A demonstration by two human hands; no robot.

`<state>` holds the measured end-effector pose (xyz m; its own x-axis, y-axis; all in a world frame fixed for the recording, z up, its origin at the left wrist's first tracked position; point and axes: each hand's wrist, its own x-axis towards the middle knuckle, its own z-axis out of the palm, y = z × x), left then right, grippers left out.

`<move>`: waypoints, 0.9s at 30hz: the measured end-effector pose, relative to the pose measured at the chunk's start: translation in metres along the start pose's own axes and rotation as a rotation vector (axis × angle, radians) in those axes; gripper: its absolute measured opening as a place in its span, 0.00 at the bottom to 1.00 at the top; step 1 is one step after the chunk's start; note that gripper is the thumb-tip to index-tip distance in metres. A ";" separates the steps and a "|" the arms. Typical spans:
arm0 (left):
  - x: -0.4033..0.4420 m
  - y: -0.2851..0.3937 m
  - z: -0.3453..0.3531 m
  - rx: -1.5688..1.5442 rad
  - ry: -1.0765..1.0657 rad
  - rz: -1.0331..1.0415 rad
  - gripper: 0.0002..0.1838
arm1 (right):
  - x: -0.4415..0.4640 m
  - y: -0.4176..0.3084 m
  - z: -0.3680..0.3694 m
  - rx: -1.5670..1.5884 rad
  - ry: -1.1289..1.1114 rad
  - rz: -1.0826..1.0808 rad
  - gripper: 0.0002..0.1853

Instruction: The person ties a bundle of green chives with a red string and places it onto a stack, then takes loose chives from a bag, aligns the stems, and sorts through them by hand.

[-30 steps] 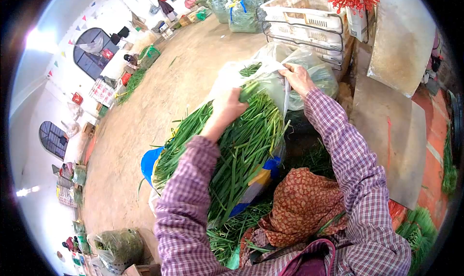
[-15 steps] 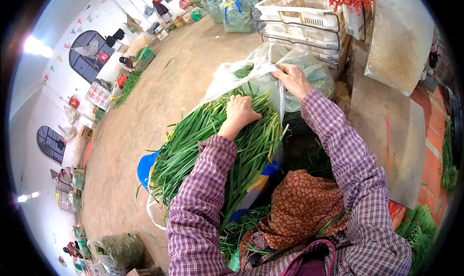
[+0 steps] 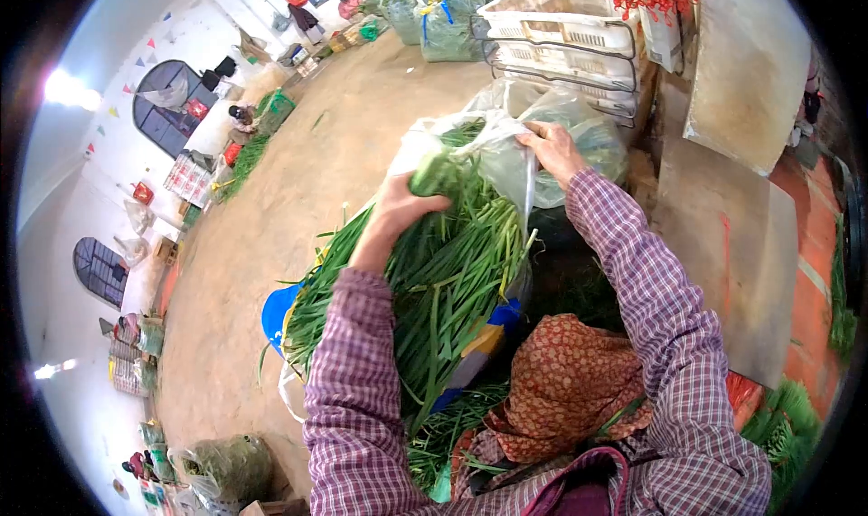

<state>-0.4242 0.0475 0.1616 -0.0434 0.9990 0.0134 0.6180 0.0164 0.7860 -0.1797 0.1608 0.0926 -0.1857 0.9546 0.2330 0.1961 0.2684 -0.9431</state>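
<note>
Heaped greens below both hands

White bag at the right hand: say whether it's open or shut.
The white bag is open: the right hand grips its edge, and green leaves lie uncovered.

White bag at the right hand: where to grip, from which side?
Probably the bag's rim, upper right, where the right hand pinches it, coming from the right. The limp plastic bunches there, while the left hand, holding some greens, crowds the left.
</note>
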 end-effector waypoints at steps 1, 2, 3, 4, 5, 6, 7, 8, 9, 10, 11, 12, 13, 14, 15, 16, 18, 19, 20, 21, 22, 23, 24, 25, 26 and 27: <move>-0.016 0.007 -0.017 -0.104 0.037 -0.013 0.23 | 0.003 0.011 0.002 0.028 0.047 0.001 0.22; -0.030 0.010 -0.033 -0.209 0.078 -0.027 0.22 | 0.005 0.019 0.004 0.057 0.089 0.001 0.23; -0.037 -0.001 -0.046 -0.304 0.152 0.041 0.22 | 0.004 0.018 0.003 0.022 0.060 0.004 0.23; -0.046 -0.004 -0.057 -0.296 0.177 0.039 0.22 | 0.002 0.016 -0.001 -0.016 0.031 0.005 0.23; -0.054 -0.007 -0.067 -0.404 0.225 0.109 0.21 | 0.003 0.012 -0.006 -0.155 -0.068 0.000 0.29; -0.059 -0.010 -0.074 -0.511 0.269 0.184 0.20 | -0.001 0.004 -0.005 -0.149 -0.079 -0.016 0.29; -0.063 -0.014 -0.080 -0.546 0.284 0.192 0.19 | -0.012 -0.005 -0.004 -0.354 -0.042 -0.124 0.34; -0.068 -0.018 -0.085 -0.544 0.297 0.198 0.19 | -0.025 -0.014 -0.004 -0.560 0.001 -0.232 0.40; -0.070 -0.024 -0.086 -0.596 0.290 0.232 0.19 | -0.037 -0.031 -0.005 -0.580 0.027 -0.301 0.46; -0.073 -0.027 -0.086 -0.649 0.281 0.266 0.20 | -0.049 -0.052 -0.002 -0.601 0.054 -0.370 0.51; -0.077 -0.023 -0.083 -0.635 0.288 0.261 0.20 | -0.061 -0.072 0.004 -0.478 0.052 -0.474 0.54; -0.077 -0.023 -0.081 -0.631 0.272 0.283 0.21 | -0.070 -0.089 0.015 -0.353 0.050 -0.572 0.56; -0.078 -0.019 -0.078 -0.620 0.256 0.288 0.21 | -0.075 -0.101 0.030 -0.290 -0.052 -0.581 0.57; -0.080 -0.015 -0.076 -0.612 0.238 0.292 0.22 | -0.079 -0.111 0.044 -0.230 -0.153 -0.587 0.59; -0.082 -0.010 -0.073 -0.620 0.202 0.294 0.24 | -0.078 -0.113 0.059 -0.110 -0.265 -0.542 0.60; -0.084 -0.007 -0.071 -0.624 0.201 0.302 0.24 | -0.074 -0.113 0.074 0.010 -0.376 -0.498 0.61; -0.090 -0.004 -0.067 -0.500 0.192 0.289 0.26 | -0.074 -0.118 0.101 0.166 -0.450 -0.455 0.61; -0.092 -0.003 -0.067 -0.410 0.140 0.293 0.28 | -0.082 -0.130 0.108 0.312 -0.481 -0.460 0.62; -0.095 -0.001 -0.064 -0.240 0.130 0.263 0.31 | -0.087 -0.133 0.119 0.407 -0.529 -0.372 0.63; -0.106 0.008 -0.057 -0.430 0.046 0.235 0.32 | -0.094 -0.140 0.121 0.495 -0.532 -0.351 0.62; -0.115 0.012 -0.054 -0.620 -0.045 0.198 0.33 | -0.096 -0.137 0.127 0.527 -0.455 -0.487 0.59; -0.107 -0.007 -0.061 -0.325 -0.042 0.273 0.35 | -0.099 -0.134 0.134 0.541 -0.413 -0.560 0.58; -0.126 0.012 -0.059 -0.470 -0.091 0.236 0.36 | -0.103 -0.135 0.139 0.554 -0.375 -0.634 0.57; -0.125 0.003 -0.060 -0.442 -0.083 0.241 0.37 | -0.104 -0.135 0.144 0.536 -0.353 -0.614 0.53; -0.123 -0.005 -0.061 -0.412 -0.070 0.245 0.37 | -0.106 -0.134 0.149 0.522 -0.335 -0.596 0.49; -0.129 0.011 -0.059 -0.186 -0.016 0.215 0.38 | -0.110 -0.139 0.145 0.578 -0.353 -0.557 0.41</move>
<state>-0.4582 -0.0838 0.2054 0.0863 0.9792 0.1837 0.4566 -0.2028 0.8663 -0.3262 -0.0005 0.1641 -0.4149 0.5826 0.6989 -0.5125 0.4850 -0.7086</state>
